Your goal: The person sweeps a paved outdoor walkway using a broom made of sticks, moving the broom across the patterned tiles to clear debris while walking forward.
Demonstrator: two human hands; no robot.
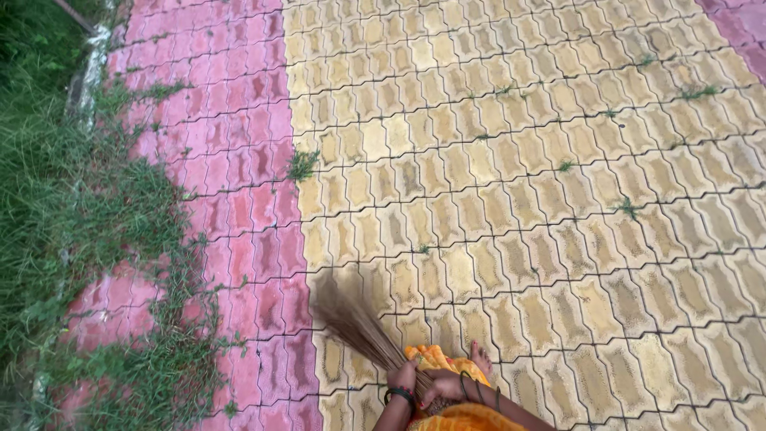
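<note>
Both the left hand (403, 377) and right hand (444, 386) are closed around a broom (355, 323), whose bristles are pressed on the paving (511, 199) beside the pink strip (239, 175). Sweeping is judged under way; a stroke across the yellow blocks would be called for next.

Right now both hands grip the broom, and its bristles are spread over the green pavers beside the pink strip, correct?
Not quite. The head view shows the left hand and right hand both gripping the broom, but its bristles are spread over yellow pavers, not green ones, right beside the pink strip.
</note>
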